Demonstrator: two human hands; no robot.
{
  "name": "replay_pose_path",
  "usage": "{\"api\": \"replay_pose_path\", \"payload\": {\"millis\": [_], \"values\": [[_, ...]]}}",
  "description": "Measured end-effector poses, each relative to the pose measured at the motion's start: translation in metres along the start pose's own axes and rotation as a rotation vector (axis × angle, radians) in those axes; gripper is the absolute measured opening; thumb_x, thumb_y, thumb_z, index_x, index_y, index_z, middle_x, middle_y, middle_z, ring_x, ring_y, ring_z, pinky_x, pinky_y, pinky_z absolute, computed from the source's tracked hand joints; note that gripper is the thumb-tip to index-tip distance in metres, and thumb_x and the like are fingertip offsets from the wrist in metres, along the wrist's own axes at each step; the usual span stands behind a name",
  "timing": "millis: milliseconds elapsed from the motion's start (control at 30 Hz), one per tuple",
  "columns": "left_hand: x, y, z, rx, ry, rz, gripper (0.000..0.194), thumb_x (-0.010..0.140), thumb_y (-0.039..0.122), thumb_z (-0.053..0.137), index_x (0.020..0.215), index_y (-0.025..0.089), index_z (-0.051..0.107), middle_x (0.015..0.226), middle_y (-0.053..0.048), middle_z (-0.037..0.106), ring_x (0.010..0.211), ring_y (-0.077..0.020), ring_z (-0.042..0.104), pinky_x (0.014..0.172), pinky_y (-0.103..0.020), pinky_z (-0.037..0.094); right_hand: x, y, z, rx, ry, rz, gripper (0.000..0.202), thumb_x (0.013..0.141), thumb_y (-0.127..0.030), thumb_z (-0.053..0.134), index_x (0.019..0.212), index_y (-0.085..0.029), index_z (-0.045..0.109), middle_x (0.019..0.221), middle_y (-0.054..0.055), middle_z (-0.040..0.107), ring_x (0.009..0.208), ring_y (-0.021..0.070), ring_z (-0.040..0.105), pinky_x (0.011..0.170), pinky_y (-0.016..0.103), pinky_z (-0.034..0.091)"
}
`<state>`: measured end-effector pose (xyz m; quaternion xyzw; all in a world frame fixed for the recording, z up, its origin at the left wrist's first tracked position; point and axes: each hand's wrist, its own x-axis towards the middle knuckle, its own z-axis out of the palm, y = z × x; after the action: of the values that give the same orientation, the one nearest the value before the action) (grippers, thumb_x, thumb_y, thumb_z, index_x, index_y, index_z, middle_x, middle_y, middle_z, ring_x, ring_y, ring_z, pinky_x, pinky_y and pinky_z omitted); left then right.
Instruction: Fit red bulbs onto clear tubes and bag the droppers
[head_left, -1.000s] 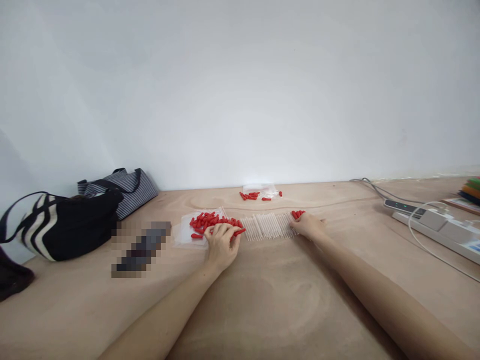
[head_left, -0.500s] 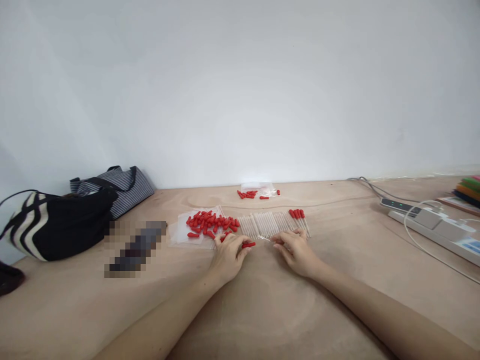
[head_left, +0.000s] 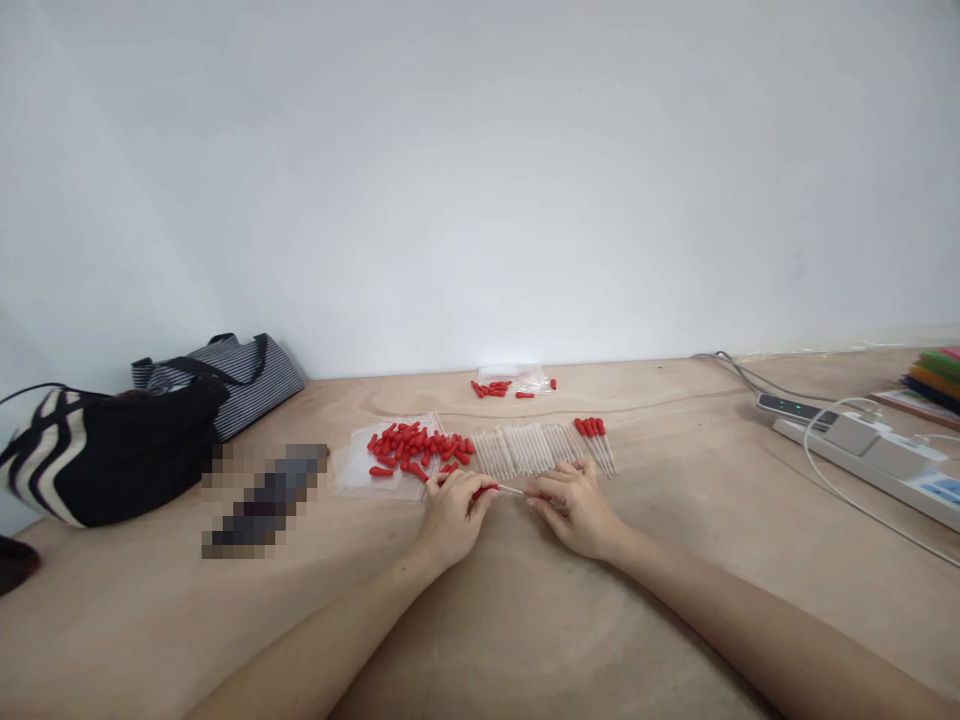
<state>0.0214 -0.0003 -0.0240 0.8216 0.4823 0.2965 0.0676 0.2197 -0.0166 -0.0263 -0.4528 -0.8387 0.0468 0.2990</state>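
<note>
Bulb (head_left: 488,489) (red) pinched in L hand (head_left: 454,510), thin tube (head_left: 511,490) pinched in R hand (head_left: 570,505), well off counter's (head_left: 495,640) back edge: prob. best aligned straight, pushed gently.

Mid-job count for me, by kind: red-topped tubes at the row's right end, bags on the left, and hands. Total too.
Red-topped tubes: 4
Bags, the black bag and the grey-striped bag: 2
Hands, left hand and right hand: 2
Total: 8
The red heap is too crowded to count.
</note>
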Motion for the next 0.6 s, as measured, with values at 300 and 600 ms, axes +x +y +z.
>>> {"api": "replay_pose_path", "payload": {"millis": [300, 600], "values": [[-0.0029, 0.0017, -0.0006, -0.036, -0.003, 0.008, 0.012, 0.081, 0.025, 0.049, 0.078, 0.022, 0.061, 0.078, 0.002, 0.066, 0.078, -0.0164, 0.057, 0.083, -0.038, 0.025, 0.0012, 0.0059, 0.0065, -0.139, 0.143, -0.146, 0.018, 0.080, -0.014, 0.047, 0.079, -0.022, 0.062, 0.064, -0.001, 0.058, 0.070, 0.0129, 0.042, 0.072, 0.032, 0.017], [-0.0041, 0.0049, -0.0024, -0.020, -0.015, 0.145, 0.012, 0.081, 0.024, 0.050, 0.075, 0.021, 0.059, 0.072, 0.003, 0.066, 0.076, -0.0159, 0.056, 0.084, -0.038, 0.022, 0.0006, 0.0075, 0.0009, -0.261, 0.146, -0.311, 0.022, 0.078, -0.009, 0.042, 0.078, -0.020, 0.061, 0.062, 0.000, 0.056, 0.070, 0.0127, 0.040, 0.077, 0.035, 0.014]]}}
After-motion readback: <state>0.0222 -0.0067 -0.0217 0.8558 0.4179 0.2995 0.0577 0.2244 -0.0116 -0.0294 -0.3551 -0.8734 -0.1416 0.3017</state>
